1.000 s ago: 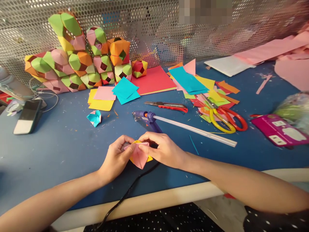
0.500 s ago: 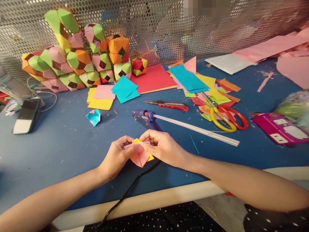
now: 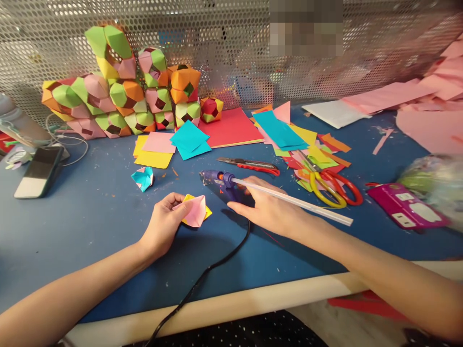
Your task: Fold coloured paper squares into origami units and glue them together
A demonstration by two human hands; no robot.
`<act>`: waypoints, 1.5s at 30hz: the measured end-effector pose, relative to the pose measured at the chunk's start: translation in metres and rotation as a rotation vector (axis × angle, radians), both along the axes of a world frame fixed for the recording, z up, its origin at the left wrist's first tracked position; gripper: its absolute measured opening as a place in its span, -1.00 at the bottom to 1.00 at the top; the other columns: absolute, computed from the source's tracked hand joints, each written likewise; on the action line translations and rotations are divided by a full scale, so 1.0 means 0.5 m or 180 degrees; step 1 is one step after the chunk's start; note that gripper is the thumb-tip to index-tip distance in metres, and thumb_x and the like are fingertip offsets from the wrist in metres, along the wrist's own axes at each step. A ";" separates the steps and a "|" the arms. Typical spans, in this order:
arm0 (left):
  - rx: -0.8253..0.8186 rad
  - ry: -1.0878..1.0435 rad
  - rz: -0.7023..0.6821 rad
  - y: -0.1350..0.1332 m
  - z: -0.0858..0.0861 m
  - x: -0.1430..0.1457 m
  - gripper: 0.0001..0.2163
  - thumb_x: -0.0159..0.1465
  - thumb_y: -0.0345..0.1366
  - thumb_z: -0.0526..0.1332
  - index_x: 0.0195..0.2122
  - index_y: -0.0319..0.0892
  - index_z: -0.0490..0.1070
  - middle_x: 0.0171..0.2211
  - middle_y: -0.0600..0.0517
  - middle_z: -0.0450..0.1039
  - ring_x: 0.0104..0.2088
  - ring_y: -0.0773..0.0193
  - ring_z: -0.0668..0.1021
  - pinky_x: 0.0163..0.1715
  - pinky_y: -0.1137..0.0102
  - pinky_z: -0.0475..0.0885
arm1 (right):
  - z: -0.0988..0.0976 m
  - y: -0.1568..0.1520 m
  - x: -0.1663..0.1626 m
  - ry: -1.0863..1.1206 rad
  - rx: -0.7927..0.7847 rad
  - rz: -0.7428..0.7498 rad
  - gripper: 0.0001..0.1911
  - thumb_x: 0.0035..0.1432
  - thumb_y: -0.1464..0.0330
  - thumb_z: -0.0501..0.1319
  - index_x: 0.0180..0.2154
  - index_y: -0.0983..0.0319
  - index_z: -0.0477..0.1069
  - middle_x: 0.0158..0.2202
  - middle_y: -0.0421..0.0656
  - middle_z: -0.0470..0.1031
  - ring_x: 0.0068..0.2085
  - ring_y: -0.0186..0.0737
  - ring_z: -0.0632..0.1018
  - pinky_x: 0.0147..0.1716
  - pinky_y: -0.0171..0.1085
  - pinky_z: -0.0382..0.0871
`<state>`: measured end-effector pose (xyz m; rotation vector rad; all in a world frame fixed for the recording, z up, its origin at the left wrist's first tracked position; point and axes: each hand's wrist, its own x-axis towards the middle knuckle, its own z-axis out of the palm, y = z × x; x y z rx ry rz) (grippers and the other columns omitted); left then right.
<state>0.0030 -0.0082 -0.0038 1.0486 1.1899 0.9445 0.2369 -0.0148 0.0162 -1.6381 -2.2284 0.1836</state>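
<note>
My left hand [image 3: 162, 222] pinches a folded pink and yellow paper piece [image 3: 196, 213] between thumb and fingers, above the blue table. Beside the handle of a purple glue gun [image 3: 228, 180], my right hand [image 3: 272, 212] is open with thumb and fingers apart; part of it lies behind the long clear glue stick [image 3: 311, 205] that sticks out of the gun. A black cord [image 3: 213, 266] runs from the gun over the table's front edge. Left of the gun sits a small folded blue and pink paper piece [image 3: 143, 179].
Folded paper modules [image 3: 123, 99] are stacked at the back left. Paper squares [image 3: 190, 140], a utility knife [image 3: 249, 165], scissors [image 3: 334, 188] and paper scraps [image 3: 318, 149] lie behind my hands. A phone [image 3: 39, 172] is at left, a magenta pouch [image 3: 407, 205] at right.
My right hand has let go of the folded paper and moved right to the glue gun's handle. My left hand still holds the paper, now slightly farther left.
</note>
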 end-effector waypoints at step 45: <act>0.0461 0.0953 0.0008 0.000 0.012 -0.003 -0.83 0.10 -0.19 0.23 -0.46 -0.19 0.36 -0.54 0.11 0.42 -0.50 0.33 0.45 -0.51 0.49 0.30 | 0.024 -0.039 -0.047 0.0397 0.0568 0.0914 -0.91 0.22 0.30 0.08 -0.28 0.18 0.25 -0.43 -0.17 0.46 -0.37 -0.21 0.49 -0.40 -0.28 0.29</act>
